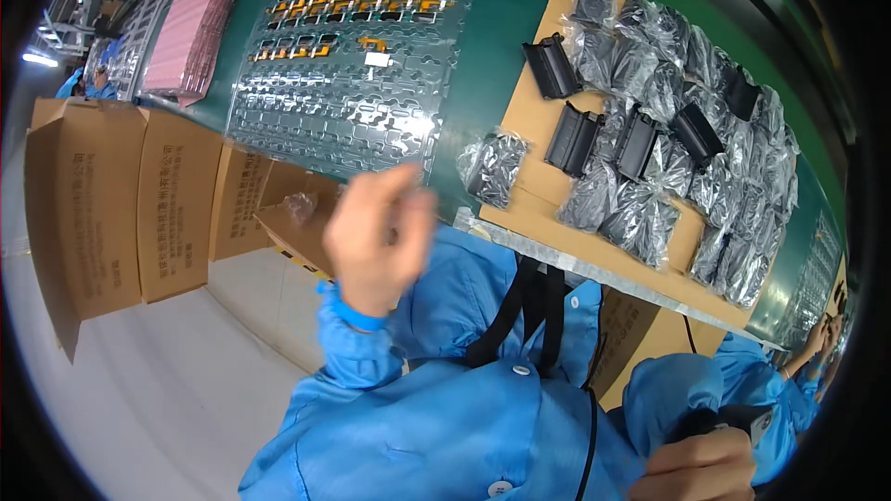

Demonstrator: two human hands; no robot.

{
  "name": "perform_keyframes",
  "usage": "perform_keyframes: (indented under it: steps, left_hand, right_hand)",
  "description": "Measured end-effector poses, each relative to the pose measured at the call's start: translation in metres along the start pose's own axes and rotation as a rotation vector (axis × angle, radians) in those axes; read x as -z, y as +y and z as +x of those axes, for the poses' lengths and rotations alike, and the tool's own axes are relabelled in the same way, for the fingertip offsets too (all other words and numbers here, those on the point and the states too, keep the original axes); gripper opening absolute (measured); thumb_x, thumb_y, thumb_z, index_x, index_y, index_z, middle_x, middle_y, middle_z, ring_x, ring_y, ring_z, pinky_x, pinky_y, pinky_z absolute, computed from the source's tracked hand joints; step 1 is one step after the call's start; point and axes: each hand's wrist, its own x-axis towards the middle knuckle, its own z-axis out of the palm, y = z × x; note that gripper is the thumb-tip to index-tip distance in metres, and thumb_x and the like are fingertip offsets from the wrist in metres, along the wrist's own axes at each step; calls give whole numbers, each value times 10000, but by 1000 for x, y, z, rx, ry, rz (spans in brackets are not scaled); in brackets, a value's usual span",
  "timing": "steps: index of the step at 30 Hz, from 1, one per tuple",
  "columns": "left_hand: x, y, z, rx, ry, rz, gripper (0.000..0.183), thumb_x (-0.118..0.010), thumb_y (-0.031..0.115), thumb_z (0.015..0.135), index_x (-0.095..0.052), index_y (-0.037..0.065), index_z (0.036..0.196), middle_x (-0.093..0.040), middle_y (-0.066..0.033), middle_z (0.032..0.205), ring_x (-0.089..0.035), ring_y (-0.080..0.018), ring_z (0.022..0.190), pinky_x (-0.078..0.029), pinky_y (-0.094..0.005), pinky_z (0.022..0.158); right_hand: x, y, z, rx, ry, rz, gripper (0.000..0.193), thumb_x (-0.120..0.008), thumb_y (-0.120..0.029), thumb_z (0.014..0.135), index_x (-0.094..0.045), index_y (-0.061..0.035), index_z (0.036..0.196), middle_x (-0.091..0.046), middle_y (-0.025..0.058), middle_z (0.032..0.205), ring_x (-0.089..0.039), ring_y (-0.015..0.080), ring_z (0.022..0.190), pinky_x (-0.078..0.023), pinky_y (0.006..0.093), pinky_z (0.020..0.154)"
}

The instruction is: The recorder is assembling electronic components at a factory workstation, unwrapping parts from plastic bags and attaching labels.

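My left hand [379, 243] is raised just off the bench's front edge, in front of a clear plastic tray [325, 121]. Its fingers look bent but are smeared by motion, and nothing shows between them. Low on the right, my right hand [701, 466] is closed near my body, fingers curled. A dark thing [696, 423] touches its upper side, too hidden to name. On the tray lie rows of small orange-and-black flex parts [353, 2], with one white-tagged piece [377, 57] apart from them.
A cardboard sheet [531, 121] carries several bagged black parts [640, 70] and unwrapped black housings [574, 139]; one bagged part [497, 169] overhangs its left edge. Pink sheets [193, 32] are stacked far left. Open cartons [111, 204] stand below the bench. A co-worker's hand [819, 339] is at far right.
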Motion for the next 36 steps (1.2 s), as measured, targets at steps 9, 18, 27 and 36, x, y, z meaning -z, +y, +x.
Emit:
perform_keyframes:
  steps: [9,18,27,36]
  left_hand:
    - [-69,32,33,-149,-186,128,323,-708,40,800,-667,21,1120,-666,-149,1095,-652,-337,971,-526,-388,857]
    - [-52,35,56,364,-104,-476,210,-631,26,938,-685,-42,1130,-720,-92,931,-647,-89,830,-517,-230,714]
    - [-62,67,53,359,26,-526,181,-721,63,900,-715,-40,1048,-716,-81,883,-642,-82,789,-512,-213,702]
    - [-42,48,81,307,-196,-504,125,-723,67,894,-710,-25,977,-656,-31,869,-596,-83,757,-487,-211,655]
  right_hand:
    - [-20,85,-61,620,542,57,159,-673,-119,733,-535,-47,703,-618,135,666,-557,247,499,-468,319,467]
    - [-60,177,17,-317,757,30,255,-673,-30,844,-599,39,1079,-640,189,900,-652,262,702,-521,358,615]
    - [-71,195,39,-465,761,733,161,-663,-45,919,-645,75,1026,-712,112,780,-704,138,676,-534,235,530]
    - [-84,216,18,-525,759,185,81,-635,-39,893,-682,25,905,-699,182,742,-687,276,576,-523,334,527]
